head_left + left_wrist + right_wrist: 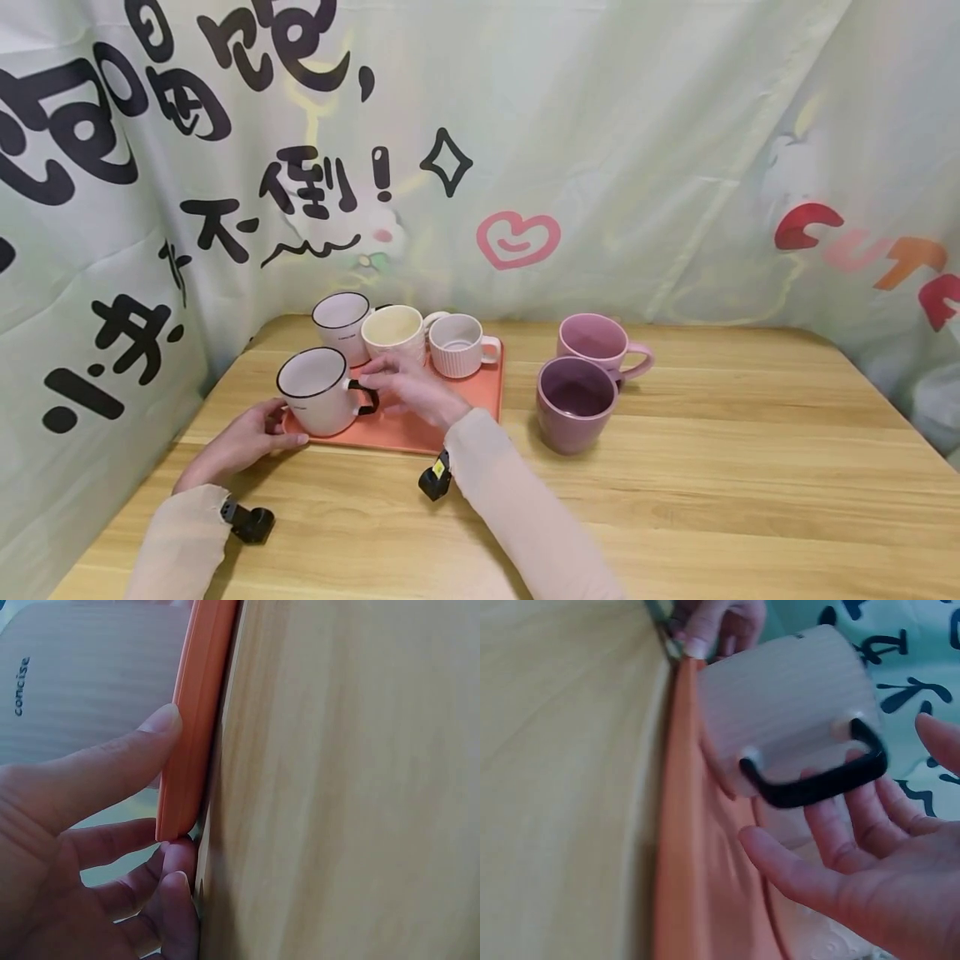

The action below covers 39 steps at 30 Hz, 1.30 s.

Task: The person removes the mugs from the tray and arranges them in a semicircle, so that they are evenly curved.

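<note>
On the tray [480, 398], white black-rimmed mug [318, 400], handle seemingly ungripped.

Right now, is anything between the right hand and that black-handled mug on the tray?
Nothing visible. The right hand is open just beside the white mug's black handle, fingers at it, with no other cup between. The left hand pinches the orange tray edge.

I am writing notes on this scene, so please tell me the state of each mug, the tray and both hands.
White mug with black handle: upright, empty, on the tray's near left corner.
Second black-rimmed mug: upright, on tray.
Cream mug: upright, on tray.
Ribbed white mug: upright, empty, on tray.
Two purple mugs: upright, on the table.
Orange tray: flat on table.
Left hand: pinches the tray's edge.
Right hand: open, beside the black handle.
</note>
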### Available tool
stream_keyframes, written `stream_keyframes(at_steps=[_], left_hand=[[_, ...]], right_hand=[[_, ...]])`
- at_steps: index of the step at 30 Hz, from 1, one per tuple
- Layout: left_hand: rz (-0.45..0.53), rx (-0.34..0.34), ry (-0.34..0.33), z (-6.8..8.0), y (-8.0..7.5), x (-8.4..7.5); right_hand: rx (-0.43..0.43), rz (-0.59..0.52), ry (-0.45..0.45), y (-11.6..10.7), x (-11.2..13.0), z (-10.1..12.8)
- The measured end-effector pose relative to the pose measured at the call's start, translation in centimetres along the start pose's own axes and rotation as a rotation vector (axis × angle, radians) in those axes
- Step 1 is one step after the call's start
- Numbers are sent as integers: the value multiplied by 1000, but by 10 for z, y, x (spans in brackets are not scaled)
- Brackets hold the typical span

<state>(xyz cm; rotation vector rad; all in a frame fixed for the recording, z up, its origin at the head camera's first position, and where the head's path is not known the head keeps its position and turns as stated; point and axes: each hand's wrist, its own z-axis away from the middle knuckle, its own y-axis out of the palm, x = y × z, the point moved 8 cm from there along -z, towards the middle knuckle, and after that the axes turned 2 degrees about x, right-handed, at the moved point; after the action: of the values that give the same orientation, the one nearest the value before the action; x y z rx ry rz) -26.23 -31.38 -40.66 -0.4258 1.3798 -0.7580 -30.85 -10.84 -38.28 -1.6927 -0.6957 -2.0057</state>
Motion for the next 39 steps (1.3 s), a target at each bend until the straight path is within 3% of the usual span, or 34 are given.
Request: stream_keyframes(at_steps=[8,16,26,32,39], left_hand=[[-16,0,26,-2,1,-5],[-23,-2,2,-1,-1,-3],[-12,2,-26,2,1,1],[-3,4,-43,1,-1,3],[2,5,-43,1,0,3]], right_hand=[[21,-65,-16,11,-7,0],[-35,-38,-128,9,0,2],[-199,7,-176,-5,4,7],[-212,-7,-228,-17,18,15],[-215,2,-225,-29,29,22]])
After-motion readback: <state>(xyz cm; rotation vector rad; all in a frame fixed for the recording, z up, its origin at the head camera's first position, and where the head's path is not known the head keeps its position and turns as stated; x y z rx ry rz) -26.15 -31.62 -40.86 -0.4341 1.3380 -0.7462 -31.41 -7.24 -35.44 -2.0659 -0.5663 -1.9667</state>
